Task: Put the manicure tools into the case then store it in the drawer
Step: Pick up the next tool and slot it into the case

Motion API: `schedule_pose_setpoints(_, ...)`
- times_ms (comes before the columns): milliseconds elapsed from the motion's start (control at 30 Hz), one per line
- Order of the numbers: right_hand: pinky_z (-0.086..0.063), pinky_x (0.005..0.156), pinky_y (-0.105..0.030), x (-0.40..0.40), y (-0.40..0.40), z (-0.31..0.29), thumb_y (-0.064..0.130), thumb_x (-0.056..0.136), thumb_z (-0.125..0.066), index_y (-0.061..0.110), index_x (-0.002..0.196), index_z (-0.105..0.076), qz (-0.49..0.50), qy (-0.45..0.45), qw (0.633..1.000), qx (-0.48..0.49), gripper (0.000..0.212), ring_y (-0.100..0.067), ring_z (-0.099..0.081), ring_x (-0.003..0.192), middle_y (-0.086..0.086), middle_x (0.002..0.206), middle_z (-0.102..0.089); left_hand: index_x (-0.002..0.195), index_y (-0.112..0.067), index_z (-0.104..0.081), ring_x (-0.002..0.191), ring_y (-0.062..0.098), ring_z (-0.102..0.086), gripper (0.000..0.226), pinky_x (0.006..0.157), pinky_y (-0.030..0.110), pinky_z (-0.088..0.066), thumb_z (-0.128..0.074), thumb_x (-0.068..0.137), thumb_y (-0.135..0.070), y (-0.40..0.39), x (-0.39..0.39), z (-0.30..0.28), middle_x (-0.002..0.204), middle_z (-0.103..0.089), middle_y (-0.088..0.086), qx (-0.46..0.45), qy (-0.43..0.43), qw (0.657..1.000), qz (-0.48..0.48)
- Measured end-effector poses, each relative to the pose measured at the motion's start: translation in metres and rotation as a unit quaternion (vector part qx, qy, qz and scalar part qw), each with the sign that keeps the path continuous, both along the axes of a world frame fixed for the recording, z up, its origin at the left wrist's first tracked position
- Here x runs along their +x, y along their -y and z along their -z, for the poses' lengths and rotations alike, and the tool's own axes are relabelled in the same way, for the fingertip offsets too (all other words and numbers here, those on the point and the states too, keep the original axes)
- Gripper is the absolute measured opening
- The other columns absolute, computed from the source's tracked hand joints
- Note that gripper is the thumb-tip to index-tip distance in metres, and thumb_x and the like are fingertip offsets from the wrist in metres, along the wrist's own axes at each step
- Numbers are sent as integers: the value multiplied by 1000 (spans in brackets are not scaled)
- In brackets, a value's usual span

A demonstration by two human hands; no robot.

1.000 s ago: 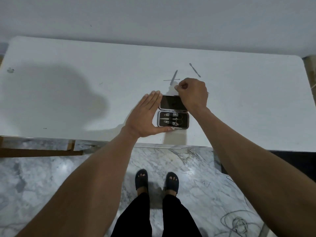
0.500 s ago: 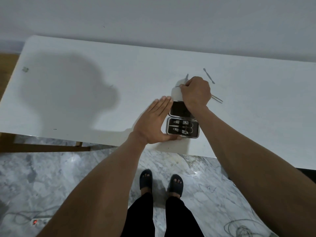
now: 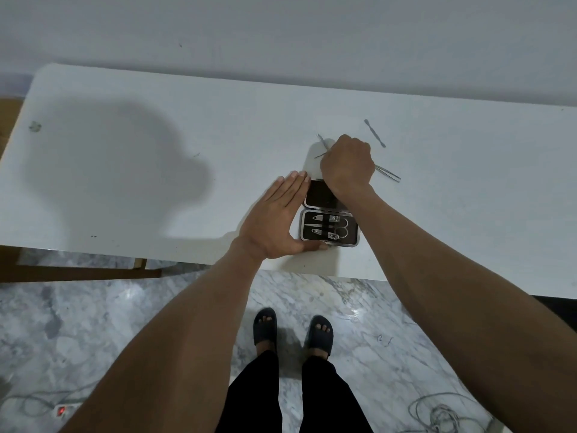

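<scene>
The black manicure case [image 3: 318, 195] lies open near the front edge of the white table [image 3: 156, 182]; its near half holds several metal tools under straps. My left hand [image 3: 274, 220] rests flat and open against the case's left side, thumb along its front edge. My right hand [image 3: 346, 165] is fisted just beyond the lid, closed on a thin metal tool [image 3: 321, 155] that sticks out to the left. A file [image 3: 322, 140] lies under that tool. Tweezers [image 3: 388, 174] jut out from under the hand's right side. A double-ended pusher [image 3: 374, 133] lies apart, farther back.
A wall runs close behind the table. A wooden frame [image 3: 78, 271] shows under the table's left end. Below is marble floor with my feet in dark sandals [image 3: 293, 331], a power strip [image 3: 62, 410] at left and coiled cables [image 3: 443, 414] at right.
My right hand has closed over the loose tools beyond the lid, and the tweezers now show at its right side. My left hand stays beside the case.
</scene>
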State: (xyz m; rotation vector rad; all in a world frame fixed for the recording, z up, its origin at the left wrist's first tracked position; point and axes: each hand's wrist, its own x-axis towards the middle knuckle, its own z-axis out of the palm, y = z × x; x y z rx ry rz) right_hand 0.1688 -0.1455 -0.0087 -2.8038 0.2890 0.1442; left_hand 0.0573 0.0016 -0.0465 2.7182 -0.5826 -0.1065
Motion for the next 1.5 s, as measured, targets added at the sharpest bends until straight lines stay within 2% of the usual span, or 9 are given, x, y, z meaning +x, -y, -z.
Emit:
schedule_pose_setpoints(200, -47, 80, -36, -2, 10, -4, 10, 98, -45, 2, 115, -57, 22, 11, 997, 76, 23, -31, -61, 109, -15, 113, -66, 163, 0, -20, 162, 22, -12, 127, 134, 42, -12, -53, 78, -88, -1, 0, 0, 173, -18, 11, 8, 4, 1000, 5)
schedule_pose_setpoints(433, -44, 79, -22, -10, 18, -11, 11, 100, -50, 8, 129, -56, 58, 43, 963, 260, 30, -19, -65, 100, -8, 110, -70, 164, -2, -15, 163, 21, -9, 126, 134, 42, -10, -59, 80, -85, -2, 1, 1, 174, -15, 9, 21, -1, 1000, 8)
schedule_pose_setpoints(633, -43, 59, -5, -25, 29, -16, 9, 85, -57, 10, 95, -66, 85, 42, 937, 336, 13, -6, -60, 75, 1, 91, -71, 165, -4, -14, 163, 20, -9, 126, 134, 42, -11, -54, 80, -88, -4, 1, 2, 174, -14, 9, 19, 0, 1000, 8)
schedule_pose_setpoints(833, -42, 58, -14, -56, 44, -20, 13, 70, -66, 11, 67, -63, 119, 49, 919, 374, 5, 1, -51, 56, 10, 64, -61, 165, -5, -16, 163, 20, -10, 128, 134, 42, -11, -45, 77, -93, -2, 0, 3, 174, -16, 9, 9, 2, 1000, 5)
schedule_pose_setpoints(933, -53, 69, -31, -73, 50, -22, 10, 69, -65, 6, 79, -66, 140, 51, 906, 396, 11, -11, -59, 65, 6, 68, -65, 165, -5, -15, 163, 21, -11, 129, 134, 42, -11, -43, 76, -94, -2, -1, 2, 174, -16, 10, 11, 4, 1000, 5)
schedule_pose_setpoints(1067, -55, 64, -21, -94, 54, -24, 6, 69, -66, 24, 110, -61, 130, 73, 911, 383, 45, -11, -69, 65, 29, 65, -67, 165, -3, -16, 163, 22, -11, 130, 133, 43, -12, -42, 75, -94, -1, -2, 2, 174, -17, 11, 16, 5, 1000, 7)
schedule_pose_setpoints(1200, -55, 72, -28, -106, 58, -21, 11, 74, -62, 24, 99, -68, 153, 99, 902, 391, 29, -15, -72, 68, 6, 67, -73, 165, -4, -13, 163, 21, -9, 132, 134, 42, -9, -38, 74, -96, 0, -3, 1, 174, -14, 9, 24, -1, 1000, 5)
schedule_pose_setpoints(1333, -61, 79, -40, -109, 60, -15, 16, 82, -64, 21, 91, -75, 196, 106, 886, 407, 15, -17, -73, 67, 1, 73, -74, 166, -6, -9, 163, 19, -5, 132, 134, 42, -7, -38, 74, -96, 0, -2, 2, 175, -10, 8, 27, -7, 1000, 6)
schedule_pose_setpoints(1500, -61, 76, -37, -110, 60, -9, 11, 74, -70, 19, 82, -77, 246, 81, 870, 420, 13, -11, -64, 62, 3, 72, -72, 166, -6, -9, 163, 18, -5, 132, 134, 41, -6, -38, 74, -96, -1, -2, 2, 175, -10, 8, 24, -8, 1000, 5)
